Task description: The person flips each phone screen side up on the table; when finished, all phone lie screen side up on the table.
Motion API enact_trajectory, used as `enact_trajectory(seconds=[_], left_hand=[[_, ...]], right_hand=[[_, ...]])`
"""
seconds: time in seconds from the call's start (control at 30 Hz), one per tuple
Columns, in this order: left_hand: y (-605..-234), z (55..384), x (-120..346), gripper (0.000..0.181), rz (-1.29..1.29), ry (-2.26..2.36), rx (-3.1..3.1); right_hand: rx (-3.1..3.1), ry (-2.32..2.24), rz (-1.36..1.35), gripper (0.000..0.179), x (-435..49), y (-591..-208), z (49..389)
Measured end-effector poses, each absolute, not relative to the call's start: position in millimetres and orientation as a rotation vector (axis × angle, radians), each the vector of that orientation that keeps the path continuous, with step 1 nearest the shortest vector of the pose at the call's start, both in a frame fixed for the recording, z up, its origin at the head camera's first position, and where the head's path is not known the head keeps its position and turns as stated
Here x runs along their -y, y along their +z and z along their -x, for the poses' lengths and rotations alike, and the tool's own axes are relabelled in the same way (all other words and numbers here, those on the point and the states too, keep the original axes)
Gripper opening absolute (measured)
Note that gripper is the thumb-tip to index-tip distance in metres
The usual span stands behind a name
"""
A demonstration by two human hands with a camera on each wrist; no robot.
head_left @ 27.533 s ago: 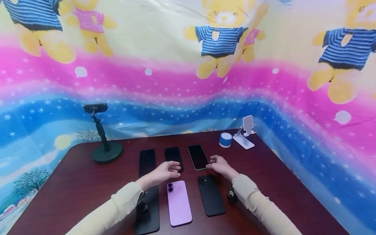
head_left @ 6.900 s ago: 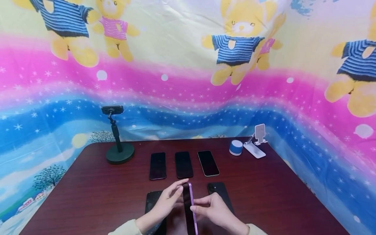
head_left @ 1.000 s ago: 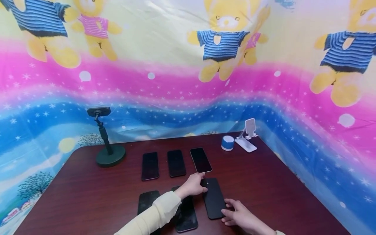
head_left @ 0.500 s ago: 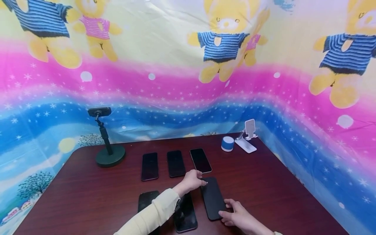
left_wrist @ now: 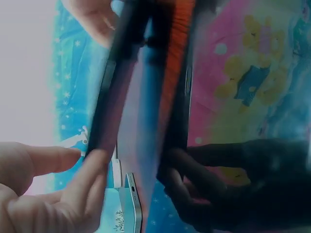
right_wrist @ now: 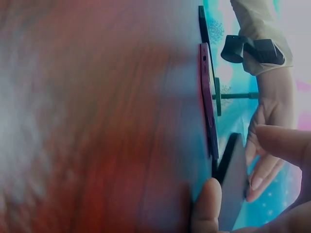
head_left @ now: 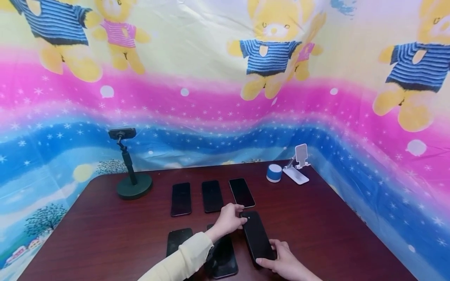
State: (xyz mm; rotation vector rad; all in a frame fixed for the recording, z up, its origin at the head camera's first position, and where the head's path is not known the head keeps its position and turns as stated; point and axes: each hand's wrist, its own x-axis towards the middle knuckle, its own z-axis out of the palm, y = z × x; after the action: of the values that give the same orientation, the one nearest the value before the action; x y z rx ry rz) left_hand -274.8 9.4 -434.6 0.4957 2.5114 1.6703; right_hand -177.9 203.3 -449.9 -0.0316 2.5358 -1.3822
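A black smartphone [head_left: 257,236], its back with a camera facing up, is tilted with an edge raised off the table at the front right. My left hand [head_left: 228,219] pinches its far left corner. My right hand [head_left: 286,259] grips its near right end, thumb on the back. In the left wrist view the phone [left_wrist: 104,97] stands edge-on between the fingers of both hands. The right wrist view has the phone [right_wrist: 235,177] between my right fingers, with my left hand [right_wrist: 272,116] at its far end. A screen-up phone [head_left: 223,259] lies beneath my left forearm.
Three phones lie screen-up behind: a left one [head_left: 181,199], a middle one [head_left: 212,196] and a right one [head_left: 241,192]. Another phone [head_left: 178,239] lies front left. A green-based stand [head_left: 134,186], a blue-white cylinder [head_left: 274,173] and a white phone stand [head_left: 296,174] are farther back.
Earlier both hands held the purple phone upright; its front-middle spot now has a screen-up phone. Over the last second the black phone's edge has risen, and my right thumb has moved onto its back.
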Motion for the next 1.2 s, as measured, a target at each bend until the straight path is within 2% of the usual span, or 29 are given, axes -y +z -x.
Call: enact_trajectory(seconds=[0.43, 0.6, 0.77, 0.9, 1.0, 1.2], left_hand=[[-434, 266, -17, 0.044, -0.641, 1.872, -2.519], [-434, 265, -18, 0.056, -0.665, 1.949, -2.468], [-436, 263, -17, 0.071, -0.535, 2.068, -2.194], [-439, 262, -16, 0.059, -0.488, 2.112, -2.000], [-442, 264, -14, 0.050, -0.553, 2.094, -1.956], [-448, 268, -8, 0.050, -0.722, 1.971, -1.915]], right_hand=[[-2.724, -1.294, -0.003, 0.077, -195, -451, 175], [-2.670, -1.312, 0.062, 0.070, -201, -449, 176], [-2.569, -1.393, 0.163, 0.064, -212, -451, 178], [-2.391, -1.512, 0.247, 0.065, -218, -455, 183], [-2.280, -1.572, 0.321, 0.063, -220, -455, 185], [-2.177, -1.639, 0.430, 0.061, -222, -453, 185]])
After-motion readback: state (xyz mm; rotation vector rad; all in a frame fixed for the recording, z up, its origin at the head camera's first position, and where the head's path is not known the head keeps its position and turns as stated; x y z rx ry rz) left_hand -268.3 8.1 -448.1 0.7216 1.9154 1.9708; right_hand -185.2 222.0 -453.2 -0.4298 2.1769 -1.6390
